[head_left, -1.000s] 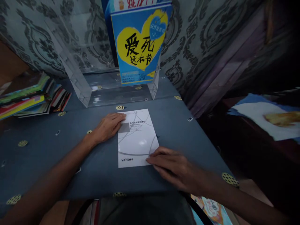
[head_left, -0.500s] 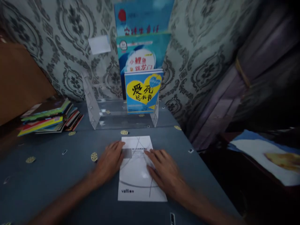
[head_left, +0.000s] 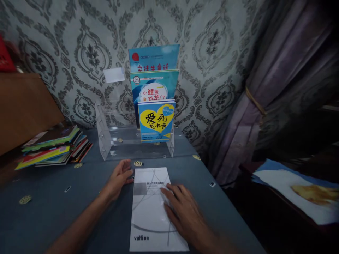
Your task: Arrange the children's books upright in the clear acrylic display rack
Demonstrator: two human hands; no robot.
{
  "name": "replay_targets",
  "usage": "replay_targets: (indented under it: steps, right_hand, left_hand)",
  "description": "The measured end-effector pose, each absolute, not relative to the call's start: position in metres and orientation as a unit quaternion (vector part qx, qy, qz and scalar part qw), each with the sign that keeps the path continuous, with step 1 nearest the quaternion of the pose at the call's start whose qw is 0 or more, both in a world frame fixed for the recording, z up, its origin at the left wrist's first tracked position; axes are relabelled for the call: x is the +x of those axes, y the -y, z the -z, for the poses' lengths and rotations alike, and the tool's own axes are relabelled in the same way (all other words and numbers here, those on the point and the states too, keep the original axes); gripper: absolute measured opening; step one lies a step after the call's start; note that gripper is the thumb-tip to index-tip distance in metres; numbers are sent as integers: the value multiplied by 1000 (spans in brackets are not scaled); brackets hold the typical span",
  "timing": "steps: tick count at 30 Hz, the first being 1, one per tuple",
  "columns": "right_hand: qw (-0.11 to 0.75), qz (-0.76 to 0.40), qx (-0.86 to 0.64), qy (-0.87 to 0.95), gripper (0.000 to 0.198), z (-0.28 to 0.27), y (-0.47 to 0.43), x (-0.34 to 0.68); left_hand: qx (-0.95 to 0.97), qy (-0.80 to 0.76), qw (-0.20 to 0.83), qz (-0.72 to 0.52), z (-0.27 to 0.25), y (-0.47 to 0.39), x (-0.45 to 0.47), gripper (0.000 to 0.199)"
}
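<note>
A white booklet (head_left: 148, 218) marked "vatti" lies flat on the dark grey-blue tablecloth in front of me. Along its right edge my right hand (head_left: 182, 208) rests with fingers stretched over the cover, open and gripping nothing. My left hand (head_left: 119, 180) is beside the booklet's upper left edge, fingers loosely bent and apart, holding nothing. Behind the booklet stands a clear acrylic book rack (head_left: 103, 135). Its right side carries a blue book with a yellow heart (head_left: 156, 121), a teal book (head_left: 169, 83) behind that, and a taller blue book (head_left: 156, 54) at the back.
At the left lies a messy pile of books (head_left: 53, 148) beside a brown box (head_left: 26, 109). A white card (head_left: 113, 75) shows at the rack's upper left. Patterned wallpaper and a tied curtain (head_left: 233, 141) close off the back; a white-and-blue printed sheet (head_left: 283, 190) lies at the right.
My left hand has come off the booklet's left edge and now sits just left of it. The right hand stays on the cover. The view has tilted up, so everything appears lower.
</note>
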State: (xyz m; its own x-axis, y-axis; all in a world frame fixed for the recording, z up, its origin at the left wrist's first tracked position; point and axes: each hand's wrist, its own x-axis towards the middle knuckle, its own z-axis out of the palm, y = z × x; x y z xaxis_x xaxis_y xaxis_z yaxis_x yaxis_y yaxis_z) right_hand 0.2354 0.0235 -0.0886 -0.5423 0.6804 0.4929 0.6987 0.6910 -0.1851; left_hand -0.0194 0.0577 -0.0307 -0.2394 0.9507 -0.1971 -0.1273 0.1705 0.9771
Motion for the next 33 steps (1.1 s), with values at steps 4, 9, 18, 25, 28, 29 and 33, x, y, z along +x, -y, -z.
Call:
replay_targets:
  steps: [4,9,18,25,28,29,33]
  right_hand:
    - [267,8,-401,876,35,90,-24,236]
    - [253,-21,-398,881,37,84,-24,236]
    - [341,-200,-478,784,60,82,-40,245]
    - [317,-549,-411,655,42,65,-69,246]
    - [347,-554,-398,644,38,53,-75,242]
    - [371,-531,-395,651,36,48,-76,240]
    - [443,-393,-391,704,23,26,-78,238]
  left_hand:
    - [317,-561,546,-535,35,-57,-23,46]
    - [347,-457,692,-439,42,-50,-15,47]
    - [381,-428,732,-367,41,-38,-11,54]
    - [425,-440,678,-407,31,-48,-12,46]
    - [504,-447,611,-416,25,-55,-12,40]
    - [537,-446,579,-420,21,-58,-12,40]
    - [650,-431,470,-414,0,-68,-14,39]
